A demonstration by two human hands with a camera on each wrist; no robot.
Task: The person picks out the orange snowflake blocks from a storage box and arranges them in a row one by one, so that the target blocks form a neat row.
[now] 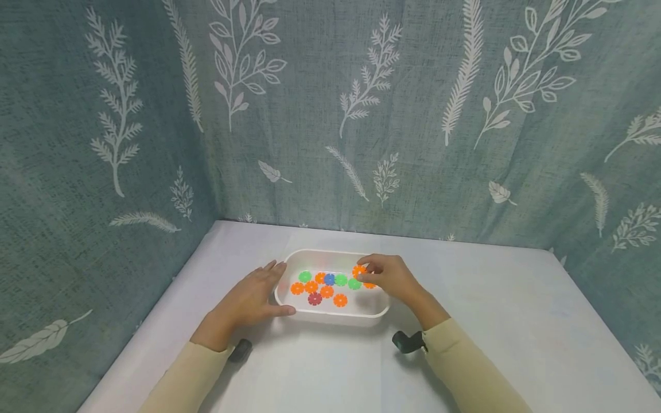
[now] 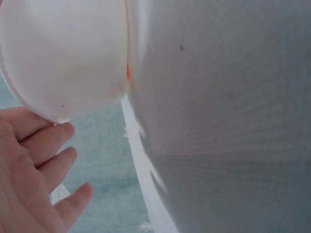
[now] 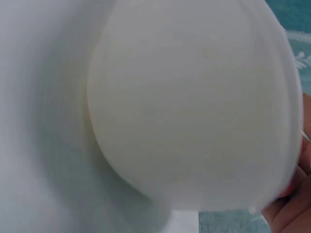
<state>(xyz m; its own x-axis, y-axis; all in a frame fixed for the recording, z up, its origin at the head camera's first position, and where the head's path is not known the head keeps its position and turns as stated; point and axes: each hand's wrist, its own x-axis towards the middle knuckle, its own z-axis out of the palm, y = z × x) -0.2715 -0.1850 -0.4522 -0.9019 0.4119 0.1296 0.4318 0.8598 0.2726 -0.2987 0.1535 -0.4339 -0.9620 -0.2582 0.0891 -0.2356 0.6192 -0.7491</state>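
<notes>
A white oblong plastic tub (image 1: 331, 319) holds several flat notched discs: orange (image 1: 340, 300), green (image 1: 305, 276), blue (image 1: 330, 279) and dark red (image 1: 315, 299). Over its right end, my right hand (image 1: 389, 276) pinches an orange notched disc (image 1: 358, 271) between thumb and fingers. Another orange disc lies partly hidden under that hand. My left hand (image 1: 258, 295) spans the tub's left end, fingers and thumb spread along the rim. In the left wrist view, the fingers (image 2: 51, 141) touch the rim from outside. The right wrist view shows mostly the tub's outer wall (image 3: 194, 107); that hand is largely hidden there.
The tub stands on a white-covered table (image 1: 465, 321). A blue-green curtain (image 1: 320, 143) with white leaf patterns rises behind and on both sides. Dark devices (image 1: 408, 342) are strapped at both wrists, below beige sleeves (image 1: 465, 361).
</notes>
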